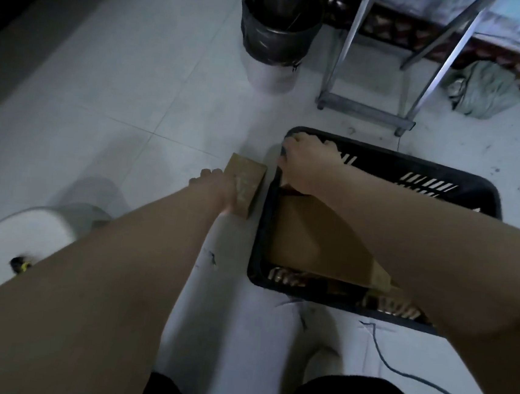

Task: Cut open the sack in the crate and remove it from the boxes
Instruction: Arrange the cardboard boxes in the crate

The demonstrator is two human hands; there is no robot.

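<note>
Gripping a cardboard box (pixel 244 182) on pale tiles (pixel 120 88), the left hand (pixel 213 186) is beside a black slotted crate (pixel 475 192); the right hand (pixel 303 159) clasps its far rim.

No legible txt or labels anywhere, pale marks on box (pixel 243 186) blurred.

1. Inside the crate (pixel 487 199), a big cardboard box (pixel 309 236) fills the near left; you have room only toward the far wall.
2. A small box (pixel 244 179) blocks the crate's left side.
3. A bin (pixel 278 39) and metal frame (pixel 365 108) stand beyond; the floor (pixel 118 103) on your left is open.
</note>
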